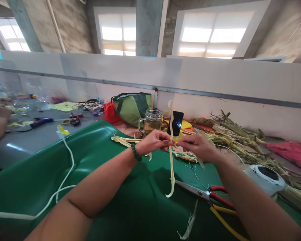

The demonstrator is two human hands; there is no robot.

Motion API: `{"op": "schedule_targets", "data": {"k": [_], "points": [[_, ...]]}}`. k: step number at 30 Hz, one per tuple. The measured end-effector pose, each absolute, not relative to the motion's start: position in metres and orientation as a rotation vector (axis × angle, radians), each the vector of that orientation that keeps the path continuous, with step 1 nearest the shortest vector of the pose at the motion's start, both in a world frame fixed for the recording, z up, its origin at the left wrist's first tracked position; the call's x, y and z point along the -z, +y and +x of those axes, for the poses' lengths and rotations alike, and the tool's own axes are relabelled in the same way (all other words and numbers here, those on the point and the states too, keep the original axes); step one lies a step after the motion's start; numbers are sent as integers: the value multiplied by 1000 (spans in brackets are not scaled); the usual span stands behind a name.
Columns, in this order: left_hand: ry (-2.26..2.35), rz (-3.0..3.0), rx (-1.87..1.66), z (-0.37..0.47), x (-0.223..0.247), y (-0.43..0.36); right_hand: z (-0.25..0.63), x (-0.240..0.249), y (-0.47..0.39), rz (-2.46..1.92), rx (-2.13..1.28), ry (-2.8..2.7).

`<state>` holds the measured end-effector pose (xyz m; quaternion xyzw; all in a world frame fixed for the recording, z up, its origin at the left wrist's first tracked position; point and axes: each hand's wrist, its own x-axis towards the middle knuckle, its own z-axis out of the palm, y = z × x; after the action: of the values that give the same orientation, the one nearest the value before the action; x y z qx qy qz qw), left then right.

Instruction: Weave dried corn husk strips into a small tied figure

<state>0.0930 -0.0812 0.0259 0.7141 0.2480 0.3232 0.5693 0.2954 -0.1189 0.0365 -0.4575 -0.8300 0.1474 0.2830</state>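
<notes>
Left hand [154, 140] pinches a pale strip [171, 164] mid-length above the green sheet [135, 194]; right hand [202, 147] meets it, grip unclear. It looks light, pliant and easily torn, suiting a gentle central pinch.

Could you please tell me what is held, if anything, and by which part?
The left grip pinches a pale strip near its middle, its ends extending above and below. Whether the right grip holds anything cannot be told.

I make out a matt, papery strip [172, 167] and a smooth, glossy green sheet [96, 144], plastic-looking from my end. The scissors [200, 192] show shiny metal blades, the mug [153, 124] clear glass.
</notes>
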Motion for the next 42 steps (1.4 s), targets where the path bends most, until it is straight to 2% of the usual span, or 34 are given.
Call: {"op": "schedule_targets", "data": {"k": [4,8,11,15,20,22,28,37,42], "points": [[574,1516,-752,95,-23,-78,305,-33,-108,-1231,-340,-2134],[636,1476,-855,99,-20,-76,302,-32,-109,-1207,197,-1783],[659,1498,-900,101,-20,-77,288,-35,-124,-1198,342,-1841],[648,1484,-900,100,-21,-79,273,-33,-134,-1366,223,-2025],[593,1492,-935,100,-22,-81,273,-23,-121,-1299,-282,-2051],[577,1491,-947,101,-22,-80,274,-22,-119,-1246,-373,-2035],[548,1502,-822,97,-24,-81,280,-29,-122,-1273,-326,-2036],[517,1296,-806,98,-23,-82,297,-37,-116,-1124,-684,-2092],[534,1374,-728,101,-20,-84,299,-31,-110,-1223,-476,-2108]]}}
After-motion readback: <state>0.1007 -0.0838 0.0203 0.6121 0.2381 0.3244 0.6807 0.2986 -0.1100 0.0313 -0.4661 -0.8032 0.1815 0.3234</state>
